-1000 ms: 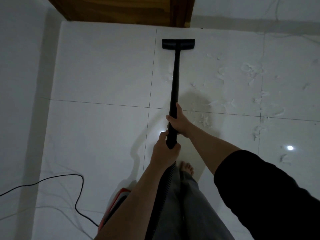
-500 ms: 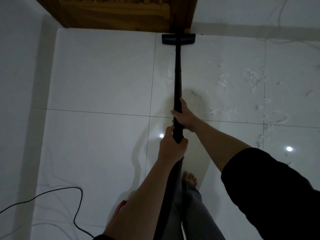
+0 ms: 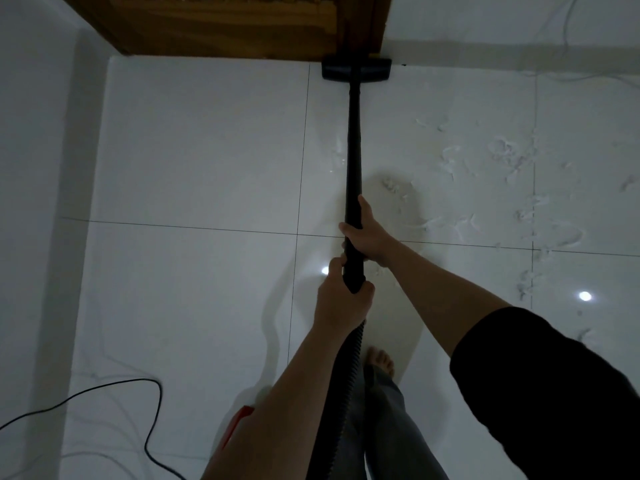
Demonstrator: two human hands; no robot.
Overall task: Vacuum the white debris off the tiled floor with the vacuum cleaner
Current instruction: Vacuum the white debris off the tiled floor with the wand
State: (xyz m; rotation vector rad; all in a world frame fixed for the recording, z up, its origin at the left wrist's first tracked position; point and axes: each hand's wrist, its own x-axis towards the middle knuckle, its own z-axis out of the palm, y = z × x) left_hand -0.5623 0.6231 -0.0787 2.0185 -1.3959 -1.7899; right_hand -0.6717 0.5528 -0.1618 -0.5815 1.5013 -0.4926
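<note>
A black vacuum wand (image 3: 354,147) runs straight ahead from my hands to its flat floor nozzle (image 3: 356,69), which rests against the foot of the wooden door frame. My right hand (image 3: 369,235) grips the wand higher up. My left hand (image 3: 341,299) grips its lower end, where the ribbed black hose (image 3: 341,393) begins. White debris (image 3: 505,157) lies in scattered curls over the glossy white tiled floor (image 3: 194,161) to the right of the wand. A red corner of the vacuum body (image 3: 237,422) shows under my left forearm.
A wooden door (image 3: 221,22) closes the far end, with white walls at the left and far right. A black power cord (image 3: 104,393) loops on the floor at lower left. My bare foot (image 3: 381,360) and grey trouser leg stand below the hands.
The nozzle has slid forward along the floor from mid-tile to the base of the door frame. Both hands moved forward with the wand, keeping their grip.
</note>
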